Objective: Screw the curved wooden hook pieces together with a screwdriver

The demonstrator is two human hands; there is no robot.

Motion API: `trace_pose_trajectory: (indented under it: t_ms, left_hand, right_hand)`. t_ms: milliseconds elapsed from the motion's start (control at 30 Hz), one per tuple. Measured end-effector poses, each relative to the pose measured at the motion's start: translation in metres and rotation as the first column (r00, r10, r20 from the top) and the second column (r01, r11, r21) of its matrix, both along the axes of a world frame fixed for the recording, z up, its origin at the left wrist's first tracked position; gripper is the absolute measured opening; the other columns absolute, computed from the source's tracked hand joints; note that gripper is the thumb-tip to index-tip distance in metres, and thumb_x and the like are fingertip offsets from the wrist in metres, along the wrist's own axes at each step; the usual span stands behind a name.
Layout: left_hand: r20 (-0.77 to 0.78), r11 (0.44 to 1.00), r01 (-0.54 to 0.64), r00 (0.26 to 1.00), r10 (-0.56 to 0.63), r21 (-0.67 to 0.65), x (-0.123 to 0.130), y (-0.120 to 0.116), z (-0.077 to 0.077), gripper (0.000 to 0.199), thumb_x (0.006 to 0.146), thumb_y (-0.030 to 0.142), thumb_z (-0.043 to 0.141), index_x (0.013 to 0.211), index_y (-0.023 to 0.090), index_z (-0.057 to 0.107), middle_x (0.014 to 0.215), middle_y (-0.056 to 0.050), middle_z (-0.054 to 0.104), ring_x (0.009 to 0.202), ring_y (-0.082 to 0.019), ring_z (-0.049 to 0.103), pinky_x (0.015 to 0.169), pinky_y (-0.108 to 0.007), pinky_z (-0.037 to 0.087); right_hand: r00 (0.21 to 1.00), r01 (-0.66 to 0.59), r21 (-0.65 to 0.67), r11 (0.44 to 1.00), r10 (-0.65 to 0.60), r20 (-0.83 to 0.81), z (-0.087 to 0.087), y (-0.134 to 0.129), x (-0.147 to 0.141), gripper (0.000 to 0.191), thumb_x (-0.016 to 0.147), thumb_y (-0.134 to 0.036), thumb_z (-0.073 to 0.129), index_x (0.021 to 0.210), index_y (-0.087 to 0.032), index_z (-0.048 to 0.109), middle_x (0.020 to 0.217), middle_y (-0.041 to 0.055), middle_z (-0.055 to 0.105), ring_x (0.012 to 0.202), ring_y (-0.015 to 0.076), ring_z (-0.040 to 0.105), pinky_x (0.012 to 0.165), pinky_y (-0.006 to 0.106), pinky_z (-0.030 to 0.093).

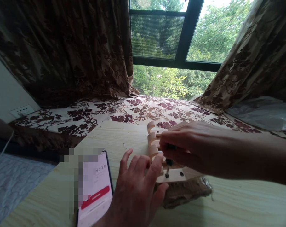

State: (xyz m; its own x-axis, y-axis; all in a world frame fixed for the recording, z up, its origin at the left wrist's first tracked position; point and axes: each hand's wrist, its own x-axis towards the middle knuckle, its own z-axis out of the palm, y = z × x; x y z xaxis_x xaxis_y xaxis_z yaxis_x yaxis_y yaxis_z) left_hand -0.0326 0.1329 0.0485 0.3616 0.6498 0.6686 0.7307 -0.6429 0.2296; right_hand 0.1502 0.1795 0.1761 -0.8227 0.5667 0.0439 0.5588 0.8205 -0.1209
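Observation:
A pale wooden piece (174, 175) with a row of rounded hooks along its left side lies on the table. Near its front end, the metal shaft of a dark-handled screwdriver (168, 162) stands upright at a dark hole or screw. My right hand (184, 143) is closed around the handle, hiding most of it and the middle of the wood. My left hand (139, 181) steadies the front left corner, index finger and thumb against the wood, its other fingers bent. Under the front of the wooden piece is a brown, tape-wrapped slab (187, 192).
A lit phone (97, 186) lies left of my left hand, partly pixelated. Behind the table (239, 201) is a sill with a floral cloth (143, 110). A clear plastic bag (263, 112) rests at the right, below the curtain. A wall socket (22, 111) is at the far left.

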Motion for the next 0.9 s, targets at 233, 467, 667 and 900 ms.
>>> trace_pose_trajectory:
  t_ms: [233, 467, 667, 900]
  left_hand:
    - [-0.018, 1.000, 0.017, 1.000, -0.017, -0.006, -0.001, 0.000, -0.001, 0.047, 0.085, 0.026, 0.059, 0.129, 0.018, 0.048, 0.092, -0.001, 0.060, 0.087, -0.019, 0.057, 0.105, -0.051, 0.026]
    - [-0.016, 1.000, 0.011, 1.000, -0.011, -0.001, -0.001, 0.001, -0.003, 0.048, 0.083, 0.023, 0.060, 0.129, 0.017, 0.047, 0.093, -0.002, 0.060, 0.087, -0.019, 0.056, 0.104, -0.053, 0.029]
    - [-0.008, 1.000, 0.019, 1.000, -0.019, 0.008, -0.001, 0.001, -0.001, 0.046, 0.083, 0.022, 0.059, 0.128, 0.017, 0.047, 0.095, -0.002, 0.059, 0.089, -0.019, 0.056, 0.104, -0.052, 0.029]
    - [-0.024, 0.999, 0.022, 0.999, -0.023, -0.024, -0.001, -0.001, 0.000, 0.050, 0.082, 0.020, 0.060, 0.130, 0.019, 0.045, 0.093, -0.001, 0.059, 0.086, -0.019, 0.056, 0.103, -0.054, 0.030]
  right_hand:
    - [0.976, 0.215, 0.054, 0.975, -0.213, -0.037, -0.015, 0.013, 0.001, 0.029, 0.095, -0.038, 0.039, 0.079, -0.019, 0.055, 0.062, -0.0010, 0.053, 0.052, 0.0099, 0.037, 0.049, 0.028, 0.023]
    - [0.998, 0.066, 0.072, 0.995, -0.067, 0.011, 0.000, -0.005, 0.004, 0.012, 0.090, -0.027, 0.047, 0.083, -0.021, 0.054, 0.067, -0.0014, 0.056, 0.055, 0.0102, 0.042, 0.050, 0.027, 0.025]
    - [1.000, 0.020, 0.015, 1.000, -0.020, -0.008, -0.003, -0.003, 0.006, 0.014, 0.093, -0.029, 0.046, 0.082, -0.021, 0.051, 0.067, -0.0025, 0.055, 0.055, 0.0095, 0.040, 0.051, 0.027, 0.026]
    - [0.980, 0.197, 0.115, 0.974, -0.195, -0.029, -0.014, -0.003, 0.002, 0.027, 0.095, -0.034, 0.037, 0.075, -0.019, 0.047, 0.060, -0.0002, 0.050, 0.052, 0.0112, 0.038, 0.050, 0.027, 0.025]
